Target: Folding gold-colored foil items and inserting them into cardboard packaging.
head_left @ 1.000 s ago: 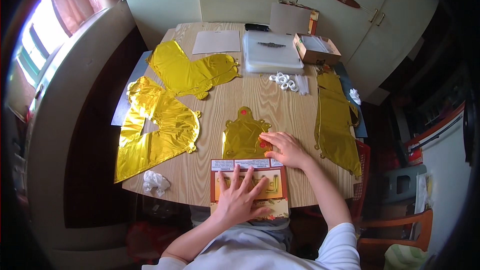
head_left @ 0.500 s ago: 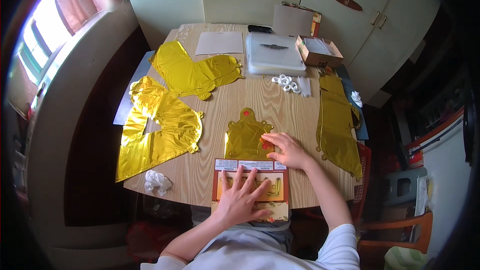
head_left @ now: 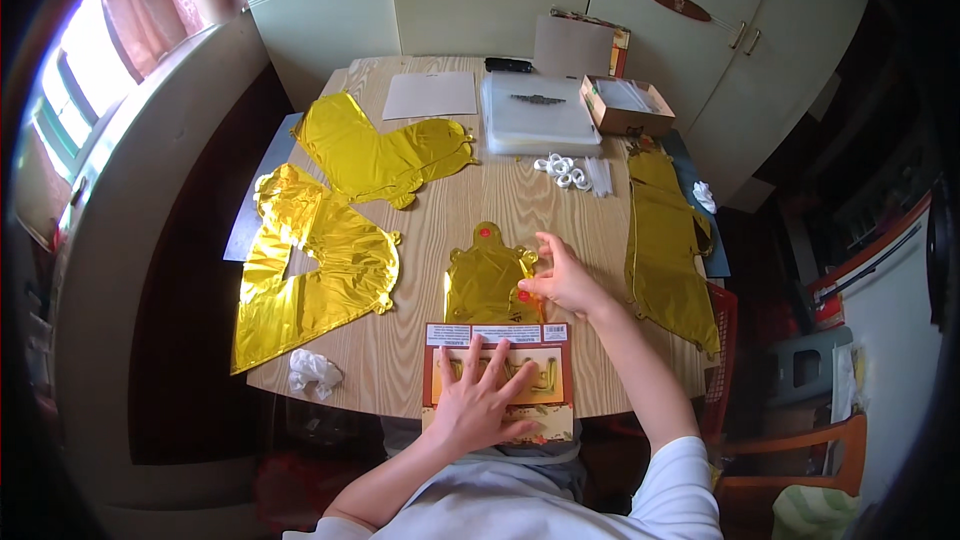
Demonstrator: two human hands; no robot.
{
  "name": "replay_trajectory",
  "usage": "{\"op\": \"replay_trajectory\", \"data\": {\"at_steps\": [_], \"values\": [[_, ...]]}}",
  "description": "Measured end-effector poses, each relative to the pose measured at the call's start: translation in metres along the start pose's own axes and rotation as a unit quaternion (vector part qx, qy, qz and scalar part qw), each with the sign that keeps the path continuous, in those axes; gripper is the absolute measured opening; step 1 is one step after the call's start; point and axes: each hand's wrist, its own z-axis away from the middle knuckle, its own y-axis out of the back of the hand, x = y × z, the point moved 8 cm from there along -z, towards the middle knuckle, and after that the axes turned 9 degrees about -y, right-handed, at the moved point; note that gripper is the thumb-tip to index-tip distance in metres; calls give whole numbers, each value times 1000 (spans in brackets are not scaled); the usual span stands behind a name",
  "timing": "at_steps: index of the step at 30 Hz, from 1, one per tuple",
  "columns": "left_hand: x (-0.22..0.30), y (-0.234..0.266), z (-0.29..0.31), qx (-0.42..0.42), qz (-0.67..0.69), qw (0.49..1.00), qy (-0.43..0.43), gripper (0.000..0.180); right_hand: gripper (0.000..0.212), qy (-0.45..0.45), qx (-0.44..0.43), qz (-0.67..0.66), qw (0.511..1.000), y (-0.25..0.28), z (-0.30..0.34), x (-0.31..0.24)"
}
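My left hand (head_left: 478, 395) lies flat with spread fingers on a printed card package (head_left: 562, 380) at the table's near edge. From under the card's far edge sticks out a folded gold foil balloon (head_left: 485, 275) with small tabs and round red stickers (head_left: 484, 233). My right hand (head_left: 565, 280) is at the foil's right edge, its thumb tip by the lower red sticker (head_left: 523, 296) and its index finger raised apart from it. Nothing is visibly held in it; whether the thumb touches the foil I cannot tell.
Flat gold foil balloons lie at the left (head_left: 320, 280), far left (head_left: 385, 145) and right (head_left: 670, 250). Toward the back are white ribbon rolls (head_left: 565, 172), clear straws (head_left: 598, 176), a clear plastic case (head_left: 540, 120), an open box (head_left: 628, 105) and white paper (head_left: 430, 95). Crumpled tissue (head_left: 313, 370) lies front left.
My right hand's fingers have lifted off the foil and turned, the thumb now by the red sticker. My left hand stays on the card. The whole view has shifted slightly.
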Motion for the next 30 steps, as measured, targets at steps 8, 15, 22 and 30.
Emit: {"op": "replay_trajectory", "data": {"at_steps": [8,15,22,30], "values": [[1,0,0,19,-12,1000,-12,82,65,7,-152,-72,986,-18,-10,15],[2,2,1,14,1,1000,-5,79,29,-10,-201,73,977,-18,5,10],[6,1,5,16,-2,1000,-19,83,30,8,-129,95,987,-15,10,1],[7,4,2,19,-12,999,-22,83,29,14,-112,97,989,-13,10,5]]}}
